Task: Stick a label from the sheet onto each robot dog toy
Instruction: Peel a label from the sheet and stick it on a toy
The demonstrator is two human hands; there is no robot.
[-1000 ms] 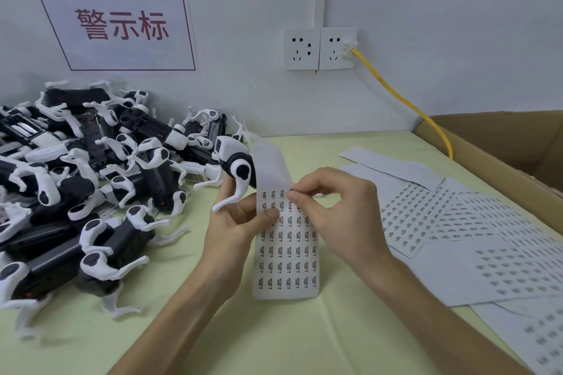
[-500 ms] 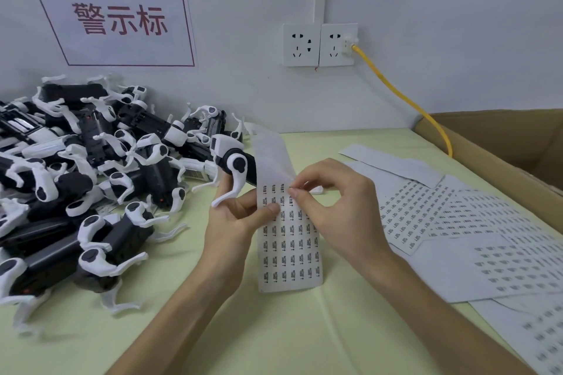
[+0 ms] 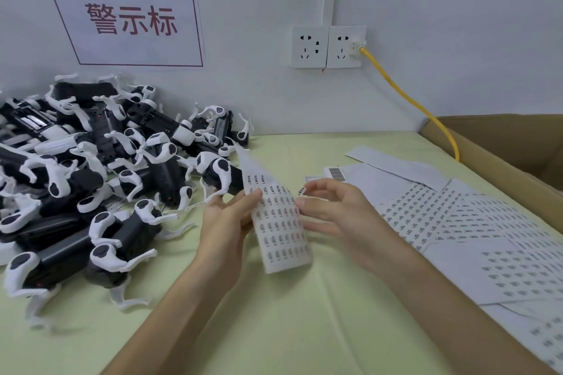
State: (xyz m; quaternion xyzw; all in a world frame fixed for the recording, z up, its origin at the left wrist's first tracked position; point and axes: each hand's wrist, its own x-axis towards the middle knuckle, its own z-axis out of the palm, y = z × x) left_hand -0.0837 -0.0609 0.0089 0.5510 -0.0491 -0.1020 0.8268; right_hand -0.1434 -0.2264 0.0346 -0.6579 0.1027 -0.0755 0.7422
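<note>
**Label lifted from strip; toy and strip in left hand**

The left hand (image 3: 227, 219) grips two items together: a black-and-white robot dog toy (image 3: 221, 175) resting against the fingertips, and a narrow label strip (image 3: 278, 219) pinched under the thumb, its lower end hanging down to the table (image 3: 274, 329). The strip's upper end is bare backing and tilts up and left, in front of the toy.

The right hand (image 3: 330, 211) is beside the strip's right edge, fingers loosely curled. One small label (image 3: 301, 191) is at the tip of the index finger, clear of the strip. Whether the thumb also pinches it cannot be told.

A pile of toys (image 3: 85, 167) lies at the left against the wall. More label sheets (image 3: 451, 216) lie spread at the right, next to a cardboard box (image 3: 502, 155).
</note>
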